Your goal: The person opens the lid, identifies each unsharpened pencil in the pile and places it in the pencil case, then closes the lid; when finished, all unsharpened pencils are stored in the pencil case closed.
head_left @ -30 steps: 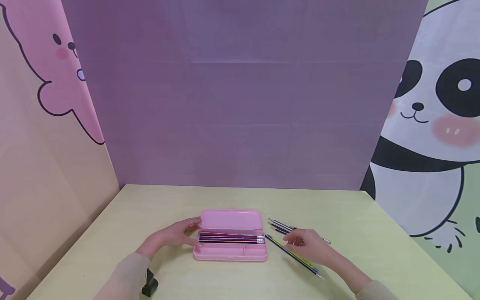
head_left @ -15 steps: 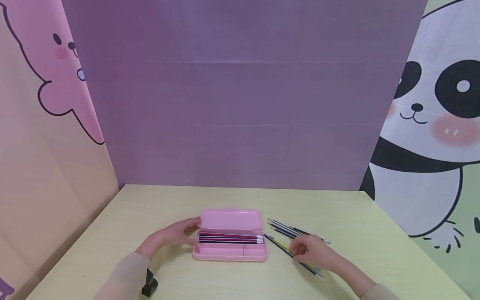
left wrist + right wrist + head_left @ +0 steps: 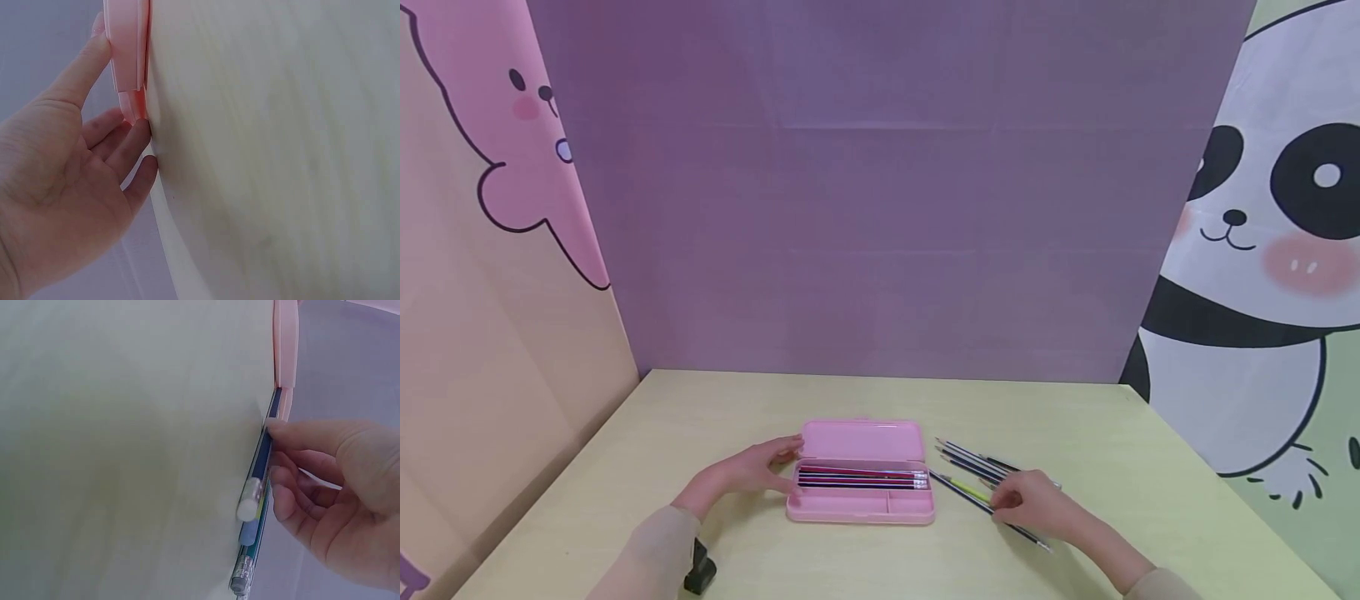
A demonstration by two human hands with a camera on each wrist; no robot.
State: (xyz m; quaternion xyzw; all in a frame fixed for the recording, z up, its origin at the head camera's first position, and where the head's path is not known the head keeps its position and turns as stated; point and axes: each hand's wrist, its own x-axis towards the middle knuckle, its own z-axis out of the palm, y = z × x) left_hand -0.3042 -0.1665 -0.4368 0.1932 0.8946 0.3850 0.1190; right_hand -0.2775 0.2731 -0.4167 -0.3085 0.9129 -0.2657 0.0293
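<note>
An open pink pencil case (image 3: 859,506) lies in the middle of the table, its lid (image 3: 862,439) laid back, with several pencils (image 3: 861,477) in its long compartment. My left hand (image 3: 788,472) holds the case's left end. In the left wrist view this hand (image 3: 112,94) has its thumb on the case (image 3: 128,56) and its fingers against the corner. Right of the case, my right hand (image 3: 1000,498) rests on loose pencils (image 3: 970,458). In the right wrist view this hand (image 3: 278,453) pinches a dark blue pencil (image 3: 262,456) with thumb and fingertips.
The pale yellow table (image 3: 1075,417) is boxed in by a purple back panel (image 3: 880,208) and cartoon side panels. A yellow-green pencil (image 3: 964,488) lies among the loose ones. A black wrist strap (image 3: 700,571) shows on my left sleeve.
My right hand has come down from above the loose pencils and closed its fingertips on one of them. The left hand and the case have stayed in place.
</note>
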